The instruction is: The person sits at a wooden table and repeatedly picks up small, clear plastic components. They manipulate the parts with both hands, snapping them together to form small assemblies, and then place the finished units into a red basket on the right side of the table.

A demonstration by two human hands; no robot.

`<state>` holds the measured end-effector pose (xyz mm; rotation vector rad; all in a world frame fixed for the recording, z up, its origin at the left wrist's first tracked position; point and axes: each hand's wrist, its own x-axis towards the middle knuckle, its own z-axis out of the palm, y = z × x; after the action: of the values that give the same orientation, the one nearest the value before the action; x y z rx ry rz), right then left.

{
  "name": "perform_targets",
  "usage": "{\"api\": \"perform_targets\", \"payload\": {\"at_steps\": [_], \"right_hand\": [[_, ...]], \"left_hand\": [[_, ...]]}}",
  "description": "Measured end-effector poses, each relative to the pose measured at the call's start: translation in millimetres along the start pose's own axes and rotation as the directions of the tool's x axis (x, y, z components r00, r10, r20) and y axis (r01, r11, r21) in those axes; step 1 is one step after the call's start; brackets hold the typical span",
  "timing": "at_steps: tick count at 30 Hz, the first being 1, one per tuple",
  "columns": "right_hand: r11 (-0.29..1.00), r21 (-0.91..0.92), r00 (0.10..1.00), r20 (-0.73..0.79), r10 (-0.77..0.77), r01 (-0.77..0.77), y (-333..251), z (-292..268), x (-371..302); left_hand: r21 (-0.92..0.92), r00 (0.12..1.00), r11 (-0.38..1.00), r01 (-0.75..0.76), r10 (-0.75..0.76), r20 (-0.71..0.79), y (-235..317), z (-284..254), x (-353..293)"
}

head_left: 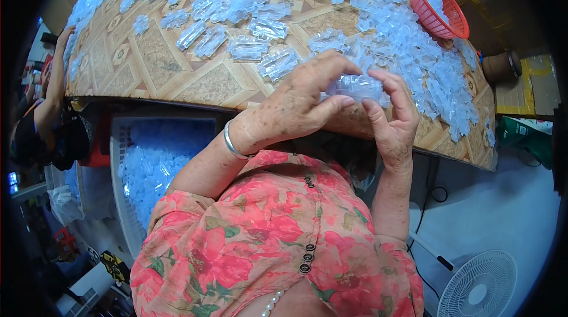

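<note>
Between my two hands, just above the table's near edge, is a clear plastic piece (pixel 357 87), short and blocky with ribbed parts. My left hand (pixel 307 92), with a silver bangle at the wrist, grips its left end between thumb and fingers. The right end is pinched by the thumb and fingers of my right hand (pixel 393 107). Similar clear plastic parts (pixel 248 48) lie apart on the table beyond my left hand. A dense heap of small clear pieces (pixel 414 74) spreads to the right of my hands.
The patterned table (pixel 154 62) curves around in front. A red plastic basket (pixel 439 8) with clear parts stands at the far right. A crate (pixel 121 157) of clear parts sits below at left. A white fan (pixel 478 290) is at lower right. Another person's arm (pixel 56 74) rests at the left edge.
</note>
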<state>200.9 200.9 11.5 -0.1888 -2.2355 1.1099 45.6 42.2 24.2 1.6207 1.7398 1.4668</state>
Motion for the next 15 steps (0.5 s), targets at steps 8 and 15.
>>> {"api": "perform_targets", "payload": {"at_steps": [8, 15], "right_hand": [[1.000, 0.020, 1.000, -0.019, -0.022, 0.022, -2, 12, 0], [0.988, -0.151, 0.996, 0.086, 0.033, -0.020, -1, -7, 24]], "left_hand": [[-0.009, 0.988, 0.999, -0.053, 0.051, -0.147, -17, 12, -3], [0.116, 0.975, 0.990, 0.076, -0.049, -0.218, -20, 10, -8]]}}
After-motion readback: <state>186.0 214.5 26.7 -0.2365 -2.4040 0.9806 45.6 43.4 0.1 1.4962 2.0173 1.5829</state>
